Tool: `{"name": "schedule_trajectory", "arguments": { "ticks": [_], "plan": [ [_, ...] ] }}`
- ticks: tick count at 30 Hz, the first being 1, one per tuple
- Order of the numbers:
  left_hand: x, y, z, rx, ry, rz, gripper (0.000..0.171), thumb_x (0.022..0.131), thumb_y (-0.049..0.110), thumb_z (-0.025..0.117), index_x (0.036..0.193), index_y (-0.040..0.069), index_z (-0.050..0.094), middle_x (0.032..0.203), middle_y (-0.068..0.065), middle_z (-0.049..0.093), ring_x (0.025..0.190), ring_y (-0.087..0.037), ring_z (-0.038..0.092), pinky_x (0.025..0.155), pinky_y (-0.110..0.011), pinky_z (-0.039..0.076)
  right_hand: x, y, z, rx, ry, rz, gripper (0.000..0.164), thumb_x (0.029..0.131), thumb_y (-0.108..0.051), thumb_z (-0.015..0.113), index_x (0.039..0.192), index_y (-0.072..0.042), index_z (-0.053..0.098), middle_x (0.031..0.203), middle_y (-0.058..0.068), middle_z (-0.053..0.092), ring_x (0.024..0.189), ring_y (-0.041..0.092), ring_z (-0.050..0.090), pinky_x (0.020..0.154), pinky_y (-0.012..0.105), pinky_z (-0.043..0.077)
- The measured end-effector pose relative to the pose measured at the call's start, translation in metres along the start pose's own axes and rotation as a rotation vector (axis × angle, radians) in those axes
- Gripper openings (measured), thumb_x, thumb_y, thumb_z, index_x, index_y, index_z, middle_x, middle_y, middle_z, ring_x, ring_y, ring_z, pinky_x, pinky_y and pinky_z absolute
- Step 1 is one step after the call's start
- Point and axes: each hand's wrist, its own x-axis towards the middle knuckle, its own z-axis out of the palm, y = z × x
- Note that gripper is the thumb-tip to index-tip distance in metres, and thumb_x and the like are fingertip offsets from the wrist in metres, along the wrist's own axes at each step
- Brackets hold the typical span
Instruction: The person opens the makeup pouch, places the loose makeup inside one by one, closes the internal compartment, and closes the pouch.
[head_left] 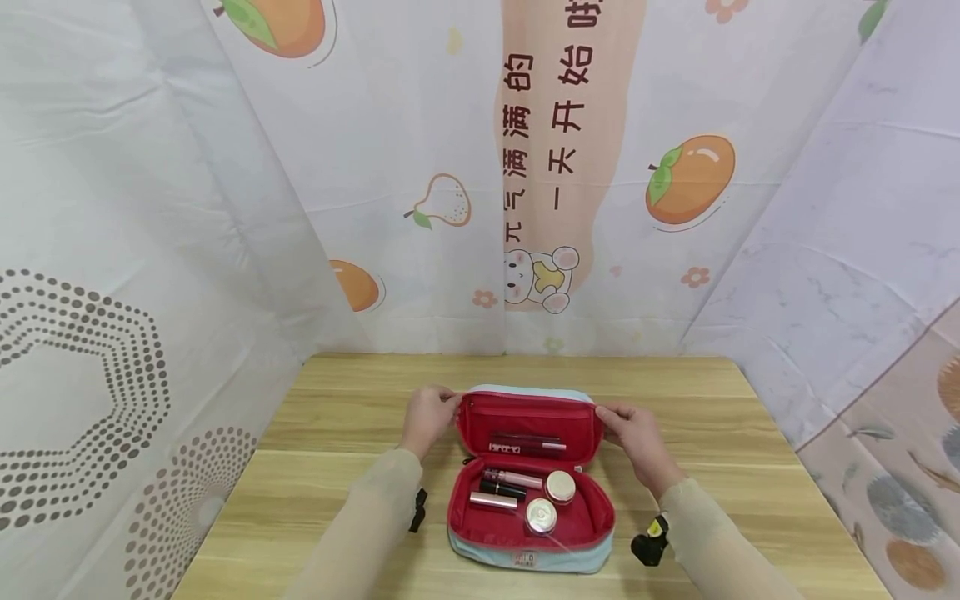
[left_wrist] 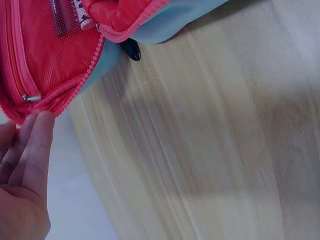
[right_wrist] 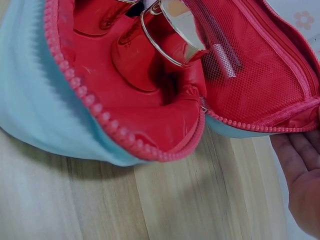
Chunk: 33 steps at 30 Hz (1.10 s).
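A light blue cosmetic bag (head_left: 480,550) with a red lining lies unzipped on the table, its lid raised at the back. My left hand (head_left: 430,419) pinches the lid's left corner, and the left wrist view shows the hand (left_wrist: 27,165) at the zip edge. My right hand (head_left: 637,439) holds the right corner, fingers behind it. Inside the base are two round jars (head_left: 560,487), a black tube (head_left: 502,489), a pink tube (head_left: 521,479) and a pale pink tube (head_left: 492,500). Slim pencil-like items (head_left: 528,443) sit behind the lid's mesh (right_wrist: 250,85).
The wood-grain table (head_left: 352,400) reaches back to a printed curtain (head_left: 420,275). Black straps (head_left: 651,543) are at both wrists. A black zip pull (left_wrist: 131,50) hangs at the bag's left hinge side.
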Motion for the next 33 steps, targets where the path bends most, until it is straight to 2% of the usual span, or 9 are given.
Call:
{"name": "schedule_trajectory", "arguments": {
  "ticks": [3,6,12,15,18,23,27,33],
  "plan": [
    [0.0,-0.004,-0.003,-0.028,0.043,-0.02,0.021,0.099,0.01,0.064,0.101,-0.006,0.077,0.085,-0.019,0.074,0.075,-0.031,0.073,0.06,-0.028,0.057,0.0,0.001,-0.001,0.027,-0.012,-0.004,0.04,0.105,-0.023,0.061,0.127,0.01,0.064,0.106,0.009,0.075,0.09,0.017,0.072,0.091,0.035,0.06],
    [0.001,-0.011,-0.005,-0.083,0.037,-0.064,0.025,0.101,0.011,0.06,0.105,-0.009,0.075,0.091,-0.023,0.074,0.079,-0.035,0.074,0.063,-0.032,0.061,0.0,0.002,-0.002,0.036,-0.026,-0.011,0.04,0.104,-0.023,0.062,0.127,0.01,0.065,0.106,0.009,0.075,0.089,0.017,0.072,0.088,0.032,0.06],
    [-0.003,-0.018,-0.003,-0.313,-0.119,-0.202,0.042,0.106,0.024,0.057,0.126,-0.011,0.065,0.107,-0.025,0.073,0.088,-0.032,0.076,0.081,-0.044,0.062,-0.003,0.0,-0.002,0.036,-0.031,-0.023,0.041,0.103,-0.024,0.064,0.126,0.01,0.066,0.106,0.009,0.075,0.089,0.017,0.073,0.086,0.029,0.06],
    [-0.006,-0.017,-0.002,-0.408,-0.187,-0.245,0.051,0.108,0.033,0.053,0.134,-0.009,0.06,0.111,-0.023,0.072,0.093,-0.031,0.075,0.086,-0.046,0.061,-0.006,-0.002,-0.002,0.038,-0.034,-0.024,0.042,0.103,-0.025,0.065,0.126,0.01,0.065,0.107,0.01,0.075,0.09,0.017,0.073,0.087,0.029,0.06],
    [-0.009,-0.014,-0.001,-0.47,-0.236,-0.255,0.055,0.108,0.037,0.052,0.136,-0.009,0.057,0.114,-0.024,0.07,0.098,-0.034,0.073,0.09,-0.047,0.059,-0.006,-0.003,-0.002,0.046,-0.034,-0.024,0.042,0.102,-0.025,0.065,0.127,0.01,0.065,0.108,0.01,0.075,0.091,0.016,0.074,0.087,0.03,0.06],
    [-0.011,-0.011,-0.002,-0.547,-0.277,-0.251,0.058,0.108,0.041,0.049,0.134,-0.011,0.058,0.119,-0.03,0.067,0.104,-0.04,0.071,0.094,-0.049,0.057,-0.006,-0.004,-0.003,0.047,-0.04,-0.023,0.042,0.103,-0.023,0.064,0.129,0.01,0.064,0.113,0.014,0.074,0.096,0.017,0.074,0.088,0.036,0.061],
    [-0.01,-0.009,-0.004,-0.611,-0.278,-0.263,0.06,0.109,0.043,0.045,0.132,-0.012,0.058,0.122,-0.031,0.066,0.107,-0.04,0.07,0.097,-0.051,0.055,-0.006,-0.008,-0.002,0.031,-0.055,-0.032,0.043,0.104,-0.022,0.062,0.133,0.01,0.061,0.12,0.017,0.072,0.103,0.02,0.073,0.089,0.04,0.06],
    [-0.006,-0.009,-0.005,-0.679,-0.248,-0.265,0.062,0.108,0.044,0.044,0.141,-0.008,0.052,0.122,-0.032,0.066,0.108,-0.04,0.07,0.101,-0.055,0.052,-0.003,-0.017,-0.001,0.017,-0.061,-0.061,0.043,0.105,-0.021,0.06,0.136,0.01,0.059,0.124,0.018,0.07,0.104,0.016,0.072,0.094,0.041,0.058]
  ]
}}
